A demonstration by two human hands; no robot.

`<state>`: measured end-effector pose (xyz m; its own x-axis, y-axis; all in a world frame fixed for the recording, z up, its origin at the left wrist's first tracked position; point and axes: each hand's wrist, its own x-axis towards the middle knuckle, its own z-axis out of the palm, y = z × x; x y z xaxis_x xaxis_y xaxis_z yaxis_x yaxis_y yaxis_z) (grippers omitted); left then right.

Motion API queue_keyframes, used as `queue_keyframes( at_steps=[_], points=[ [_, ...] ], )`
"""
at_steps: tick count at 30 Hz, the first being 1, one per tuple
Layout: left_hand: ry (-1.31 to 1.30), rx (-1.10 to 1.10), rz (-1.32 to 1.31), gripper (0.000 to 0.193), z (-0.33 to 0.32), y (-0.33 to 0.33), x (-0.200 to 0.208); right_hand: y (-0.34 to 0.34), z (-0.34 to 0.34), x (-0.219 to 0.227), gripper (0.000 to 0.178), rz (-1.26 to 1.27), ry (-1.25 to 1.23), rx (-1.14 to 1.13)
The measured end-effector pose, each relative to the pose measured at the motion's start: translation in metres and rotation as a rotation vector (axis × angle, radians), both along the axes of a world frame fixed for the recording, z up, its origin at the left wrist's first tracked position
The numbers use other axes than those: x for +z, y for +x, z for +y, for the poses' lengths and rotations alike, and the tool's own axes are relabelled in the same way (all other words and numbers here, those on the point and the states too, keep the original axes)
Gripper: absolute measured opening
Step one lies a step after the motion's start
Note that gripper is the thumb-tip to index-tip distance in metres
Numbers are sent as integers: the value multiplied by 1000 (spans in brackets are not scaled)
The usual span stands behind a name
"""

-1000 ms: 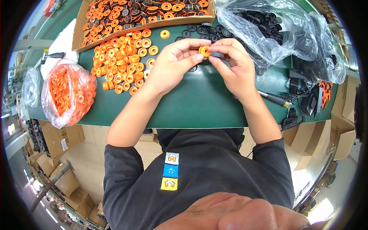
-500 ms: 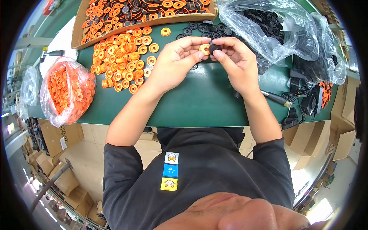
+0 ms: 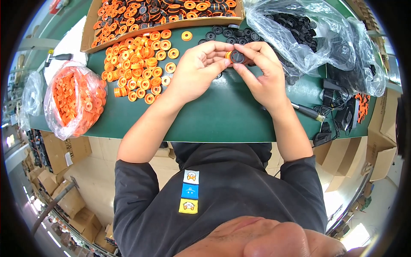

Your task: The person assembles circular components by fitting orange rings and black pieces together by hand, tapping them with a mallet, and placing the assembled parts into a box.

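Above the green table (image 3: 214,115), my two hands meet over a small pair of round plastic parts. An orange grooved ring (image 3: 228,55) is pinched in the fingertips of my left hand (image 3: 198,75). The thumb and fingers of my right hand (image 3: 266,75) grip a round black cap (image 3: 237,57), which is pressed up against the ring's right side. Part of the ring is hidden behind the cap and fingers. Left of my left hand lies a heap of loose orange rings (image 3: 137,60). Several black caps (image 3: 217,30) lie just beyond my hands.
An open cardboard box (image 3: 171,25) of orange-and-black parts stands at the back. Clear bags hold orange rings (image 3: 75,100) at left and black caps (image 3: 295,28) at back right. A tool with a dark handle (image 3: 306,111) and black cables (image 3: 332,105) lie at right.
The black cap has turned in my right fingers so its flat face shows, and it now covers more of the orange ring. Both hands stay in nearly the same place.
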<state>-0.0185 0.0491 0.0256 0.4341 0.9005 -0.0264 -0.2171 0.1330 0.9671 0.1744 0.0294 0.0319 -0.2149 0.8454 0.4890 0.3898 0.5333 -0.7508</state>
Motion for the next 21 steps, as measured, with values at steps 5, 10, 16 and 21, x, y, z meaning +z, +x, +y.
queue_keyframes(
  at_steps=[5, 10, 16, 21],
  points=[
    [-35, 2, -16, 30, -1, 0, 1, 2, 0, 0, 41, -71, 35, -7],
    [-14, -11, 16, 33, -1, -1, 0, 2, 0, 2, 42, -156, 96, -9],
    [-17, -5, 54, 33, -1, -1, -1, 1, -2, 5, 42, -176, 115, -16],
    [-31, 13, 82, 33, -3, 1, -1, -1, -5, 5, 39, -189, 85, -35]
  ],
)
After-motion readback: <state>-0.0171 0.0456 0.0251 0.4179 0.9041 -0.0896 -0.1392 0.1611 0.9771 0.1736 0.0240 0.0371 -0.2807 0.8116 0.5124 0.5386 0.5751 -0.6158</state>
